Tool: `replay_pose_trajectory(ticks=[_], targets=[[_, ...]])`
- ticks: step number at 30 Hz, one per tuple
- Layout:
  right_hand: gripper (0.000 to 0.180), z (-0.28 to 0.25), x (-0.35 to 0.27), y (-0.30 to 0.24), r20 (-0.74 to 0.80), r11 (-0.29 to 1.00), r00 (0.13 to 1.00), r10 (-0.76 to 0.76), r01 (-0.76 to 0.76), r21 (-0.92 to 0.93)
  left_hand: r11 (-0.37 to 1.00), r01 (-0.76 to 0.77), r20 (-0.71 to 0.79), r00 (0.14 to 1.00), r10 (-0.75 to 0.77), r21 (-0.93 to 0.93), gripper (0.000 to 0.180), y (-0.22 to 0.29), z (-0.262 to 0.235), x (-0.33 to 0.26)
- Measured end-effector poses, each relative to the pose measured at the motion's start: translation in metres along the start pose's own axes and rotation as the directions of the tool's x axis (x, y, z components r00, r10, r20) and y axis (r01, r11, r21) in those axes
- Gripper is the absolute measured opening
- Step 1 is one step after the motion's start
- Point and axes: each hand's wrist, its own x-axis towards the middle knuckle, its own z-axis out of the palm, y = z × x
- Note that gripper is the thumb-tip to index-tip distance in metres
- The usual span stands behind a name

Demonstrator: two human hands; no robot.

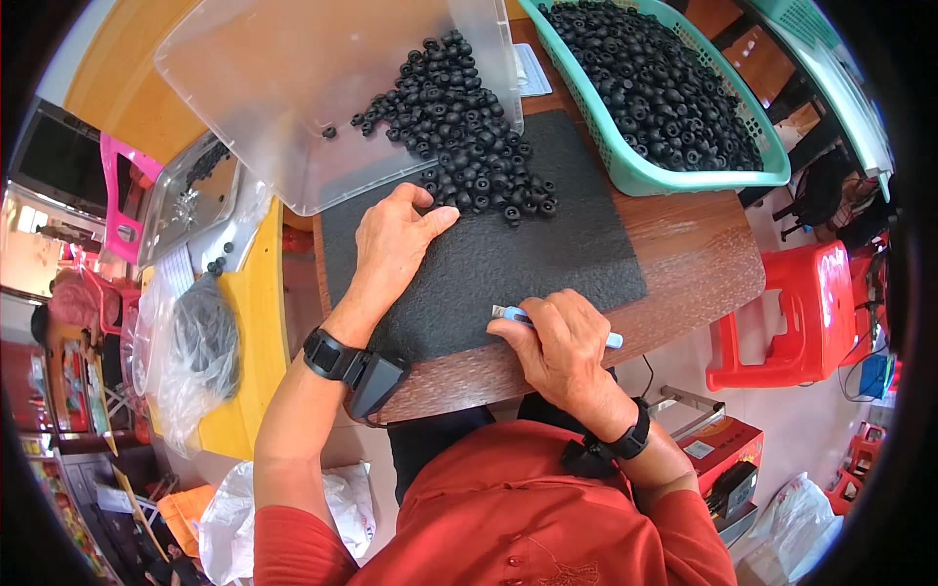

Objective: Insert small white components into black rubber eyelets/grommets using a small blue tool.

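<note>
My left hand (pixel 396 242) lies flat on a black rubber mat (pixel 547 244), fingertips close to a heap of small black rubber rings (pixel 469 146). The heap spills out of a tipped clear plastic bin (pixel 283 88) onto the mat. My right hand (pixel 562 342) rests at the mat's near edge and grips a slim light-blue utility knife (pixel 511 313), its blade end pointing left. A black band sits on each wrist.
A teal plastic basket (pixel 645 176) full of the same black rings stands at the back right on the brown wooden table (pixel 694 264). A red plastic stool (pixel 801 313) is at the right. A clear bag of dark parts (pixel 195 352) lies on a yellow surface at the left.
</note>
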Motion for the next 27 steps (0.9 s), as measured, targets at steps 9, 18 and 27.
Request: replay_pose_trajectory(ticks=[9,18,27], targets=[[0.03,0.001,-0.003,-0.001,-0.004,1.0,1.0,0.006,-0.006,-0.014,0.99,-0.023,0.066,0.998,0.014,0.141,0.024,0.005,-0.006,-0.003],[0.029,-0.003,0.0,0.0,-0.046,0.999,0.998,0.036,-0.036,0.009,0.709,0.428,0.502,0.856,-0.121,-0.56,0.014,0.021,-0.024,-0.032],[0.028,-0.006,0.014,-0.018,-0.089,0.977,0.993,0.076,-0.056,0.205,0.145,0.604,0.612,0.791,0.008,-0.783,0.024,0.042,-0.018,-0.095]])
